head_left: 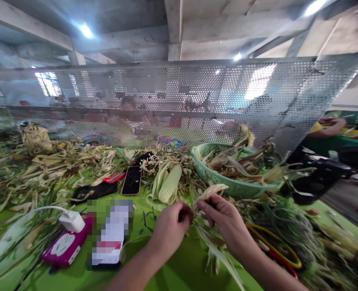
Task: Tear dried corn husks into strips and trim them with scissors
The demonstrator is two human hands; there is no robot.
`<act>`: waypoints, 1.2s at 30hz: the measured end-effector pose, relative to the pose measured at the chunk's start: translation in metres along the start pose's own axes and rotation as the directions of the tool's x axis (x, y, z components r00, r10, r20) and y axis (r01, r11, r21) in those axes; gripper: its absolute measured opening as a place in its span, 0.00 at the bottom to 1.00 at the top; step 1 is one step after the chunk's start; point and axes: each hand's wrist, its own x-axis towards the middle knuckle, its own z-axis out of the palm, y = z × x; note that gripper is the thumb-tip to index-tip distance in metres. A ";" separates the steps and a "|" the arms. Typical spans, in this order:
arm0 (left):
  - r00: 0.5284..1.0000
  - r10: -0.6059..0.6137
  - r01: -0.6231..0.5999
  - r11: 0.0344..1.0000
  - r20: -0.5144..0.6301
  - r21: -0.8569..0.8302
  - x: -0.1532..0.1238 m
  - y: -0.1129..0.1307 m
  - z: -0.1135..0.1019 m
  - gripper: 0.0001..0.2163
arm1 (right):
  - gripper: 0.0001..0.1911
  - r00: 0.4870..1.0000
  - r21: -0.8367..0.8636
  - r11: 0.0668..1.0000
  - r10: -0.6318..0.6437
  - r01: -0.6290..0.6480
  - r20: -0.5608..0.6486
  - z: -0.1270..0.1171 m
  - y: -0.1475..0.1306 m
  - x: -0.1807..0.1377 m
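Note:
My left hand (170,226) and my right hand (224,218) meet just above the green table (173,275), both pinched on a dry corn husk (208,193). The husk's pale tip sticks up between the two thumbs, and longer husk strips hang down below my right hand. Both hands' fingers are curled closed round the husk's base. A green-leaved corn ear (167,184) lies on the table just beyond my hands.
A green plastic basket (227,184) full of husks stands at the back right. Phones (132,180) lie at centre left, a pink power strip (64,246) with a white charger at front left. Husk litter covers the left side. A perforated metal screen (179,97) crosses behind; people sit beyond it.

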 end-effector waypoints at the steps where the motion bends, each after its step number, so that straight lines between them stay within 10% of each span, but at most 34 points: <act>1: 1.000 0.010 -0.010 1.000 0.007 0.004 0.000 0.001 0.000 0.05 | 0.16 1.000 0.041 0.999 0.014 -0.014 -0.014 0.000 0.001 0.001; 10: 0.999 0.035 -0.032 0.997 0.036 -0.074 -0.001 0.000 -0.002 0.06 | 0.21 0.987 0.156 0.979 0.110 -0.128 0.121 0.006 -0.003 -0.006; 30: 0.992 0.066 -0.080 0.989 0.110 0.127 -0.009 0.008 0.008 0.04 | 0.14 0.991 0.262 0.965 0.057 -0.022 -0.125 -0.023 -0.011 0.014; 36: 0.999 -0.011 0.005 0.994 0.051 0.112 -0.004 0.002 0.007 0.04 | 0.16 0.982 0.265 0.945 0.181 -0.190 0.056 -0.004 -0.020 -0.004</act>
